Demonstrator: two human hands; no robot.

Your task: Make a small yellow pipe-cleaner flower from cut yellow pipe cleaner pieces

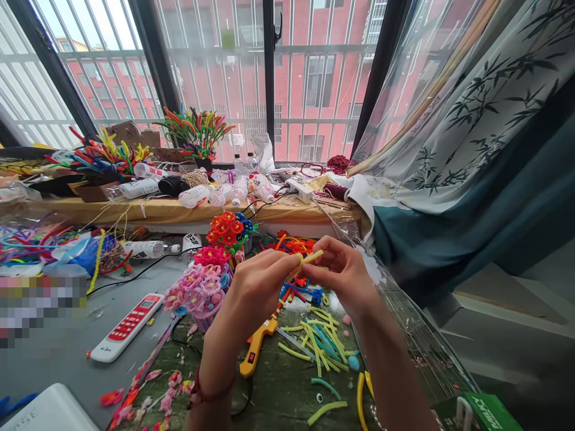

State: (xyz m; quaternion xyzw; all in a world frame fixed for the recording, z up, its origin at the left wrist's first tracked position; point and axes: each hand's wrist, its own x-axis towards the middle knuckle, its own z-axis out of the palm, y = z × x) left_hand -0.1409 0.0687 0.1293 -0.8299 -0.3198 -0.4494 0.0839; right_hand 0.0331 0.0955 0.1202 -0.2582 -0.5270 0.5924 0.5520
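My left hand (265, 278) pinches a short pale-yellow pipe cleaner (312, 258) above the table. My right hand (342, 276) has its thumb and fingers closed at the same piece, close to the left fingertips. Below the hands lies a loose pile of cut yellow-green and teal pipe cleaners (321, 341). A yellow glue gun (259, 347) with a red switch rests under my left wrist. Left of that wrist stands a pot of pink pipe-cleaner flowers (197, 290), with orange-red flowers (226, 227) behind it.
A red and white remote-like device (128, 326) lies at the left. Plastic bottles (196, 196), a power strip (300, 190) and bunches of coloured pipe cleaners (193, 131) crowd the windowsill. A green box (492, 412) sits at the lower right, and a teal curtain (413, 239) hangs beside the table.
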